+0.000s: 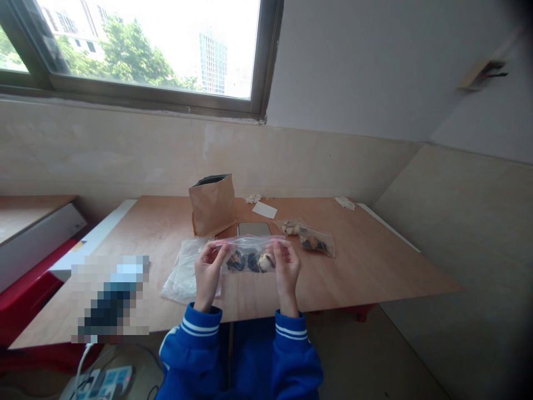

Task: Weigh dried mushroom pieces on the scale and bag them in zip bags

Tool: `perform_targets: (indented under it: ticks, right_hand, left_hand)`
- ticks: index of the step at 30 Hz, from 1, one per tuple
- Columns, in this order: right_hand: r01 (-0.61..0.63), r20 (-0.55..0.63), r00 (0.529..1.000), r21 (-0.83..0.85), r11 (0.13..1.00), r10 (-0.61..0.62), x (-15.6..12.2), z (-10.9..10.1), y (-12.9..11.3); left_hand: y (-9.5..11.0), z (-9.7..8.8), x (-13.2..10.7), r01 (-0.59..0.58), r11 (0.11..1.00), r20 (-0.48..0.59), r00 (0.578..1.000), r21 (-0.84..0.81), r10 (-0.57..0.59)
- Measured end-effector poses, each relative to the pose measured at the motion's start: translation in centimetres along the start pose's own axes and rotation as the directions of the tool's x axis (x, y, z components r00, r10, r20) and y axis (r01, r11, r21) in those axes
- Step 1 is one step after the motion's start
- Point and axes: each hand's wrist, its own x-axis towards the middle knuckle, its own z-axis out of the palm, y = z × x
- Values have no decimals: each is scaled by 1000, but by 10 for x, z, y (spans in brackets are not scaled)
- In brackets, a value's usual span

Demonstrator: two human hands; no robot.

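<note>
Between my two hands a clear zip bag (pixel 250 263) is stretched sideways above the table's near side, its reddish zip edge on top. Dark pieces and a pale piece lie inside it; I cannot make out what they are. My left hand (pixel 209 272) pinches the bag's upper left corner. At the upper right corner, my right hand (pixel 286 270) pinches it too. Beneath and beside my left hand lies a stack of clear plastic bags (pixel 183 275). Just behind the held bag is a flat, dark-edged rectangular object (pixel 254 229), partly hidden.
A brown paper pouch (pixel 213 205) stands with its mouth open at the back. Two filled clear bags (pixel 316 243) lie to the right. A white card (pixel 264 209) and crumpled whitish scraps (pixel 345 203) lie farther back. A cable (pixel 83 361) hangs off the left edge.
</note>
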Motion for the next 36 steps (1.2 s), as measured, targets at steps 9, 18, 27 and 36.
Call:
perform_targets:
  ticks: [9,18,27,36]
  right_hand:
    - [26,15,1000,77,997,-27,4,-9,-11]
    - [-14,39,999,21,1000,13,1,-1,-13]
    - [23,21,1000,-57,998,-22,3,-6,-11]
    - [34,-23,999,-60,998,-36,3,-9,-10]
  left_hand:
    - [-1,-10,0,-66,995,75,995,75,60]
    - [6,-2,-1,-38,998,100,994,55,32]
    - [3,-7,1,-34,993,146,989,114,17]
    - [0,-5,-1,-8,996,186,982,88,-8]
